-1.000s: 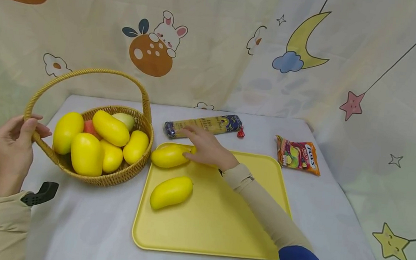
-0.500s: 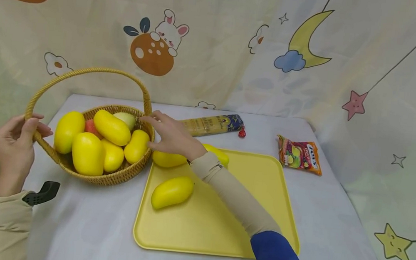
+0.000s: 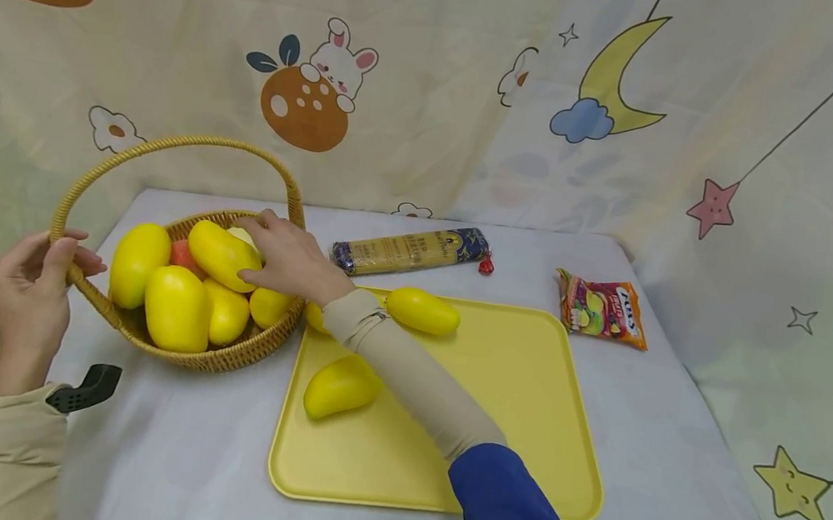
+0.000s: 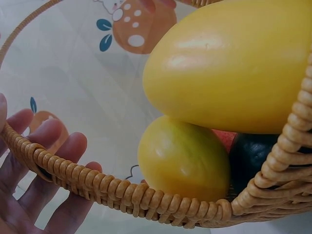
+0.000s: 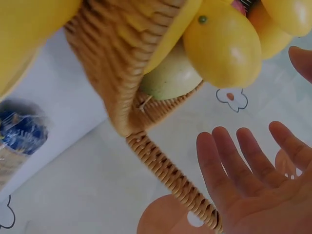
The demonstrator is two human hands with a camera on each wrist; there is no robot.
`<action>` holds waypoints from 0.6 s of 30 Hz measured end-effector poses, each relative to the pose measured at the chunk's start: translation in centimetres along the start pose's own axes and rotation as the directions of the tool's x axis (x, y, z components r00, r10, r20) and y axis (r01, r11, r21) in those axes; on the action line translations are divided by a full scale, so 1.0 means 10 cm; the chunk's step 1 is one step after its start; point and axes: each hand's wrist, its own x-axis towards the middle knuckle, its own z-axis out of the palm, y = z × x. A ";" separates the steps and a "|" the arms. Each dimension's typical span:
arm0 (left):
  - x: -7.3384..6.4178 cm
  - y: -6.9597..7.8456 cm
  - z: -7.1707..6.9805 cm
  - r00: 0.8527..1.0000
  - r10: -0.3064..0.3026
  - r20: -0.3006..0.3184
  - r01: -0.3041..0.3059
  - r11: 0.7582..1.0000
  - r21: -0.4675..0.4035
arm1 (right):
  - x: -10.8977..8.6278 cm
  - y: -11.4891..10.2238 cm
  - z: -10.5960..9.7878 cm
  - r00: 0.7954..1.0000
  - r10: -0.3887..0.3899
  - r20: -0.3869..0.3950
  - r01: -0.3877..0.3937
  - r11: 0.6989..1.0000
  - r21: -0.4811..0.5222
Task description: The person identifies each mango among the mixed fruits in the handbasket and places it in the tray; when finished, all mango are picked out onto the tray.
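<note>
In the head view, a wicker basket [image 3: 245, 352] full of yellow mangoes [image 3: 177, 309] stands at the left, with a reddish fruit [image 3: 187, 256] and a pale green one among them. My left hand [image 3: 28, 289] holds the lower left end of its handle [image 3: 66, 209] between thumb and fingers; in the left wrist view the fingers [image 4: 73, 146] lie behind the woven rim. Over the basket's right side is my right hand [image 3: 292, 260], hiding part of the fruit. The right wrist view shows its fingers [image 5: 248, 151] straight and spread, gripping nothing.
A yellow tray [image 3: 459, 448] right of the basket bears a mango [image 3: 422, 311], another mango [image 3: 341, 388] and a third mostly behind my sleeve. Behind it lie a long noodle packet [image 3: 410, 250] and a small red wrapped item [image 3: 486, 264]. A candy bag [image 3: 602, 310] lies at right.
My right hand has moved left from above the tray to above the basket's fruit, uncovering the mango at the tray's back. The left hand has stayed at the handle.
</note>
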 end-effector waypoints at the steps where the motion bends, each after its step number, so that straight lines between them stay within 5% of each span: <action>1: 0.00 0.00 0.00 1.000 -0.002 0.001 0.002 1.000 -0.001 | 0.03 -0.02 0.00 1.000 0.005 0.005 -0.005 1.000 -0.003; 18: 0.00 -0.01 -0.01 1.000 -0.015 0.003 0.015 1.000 0.000 | 0.37 -0.33 0.15 0.981 0.177 0.085 -0.168 0.980 -0.102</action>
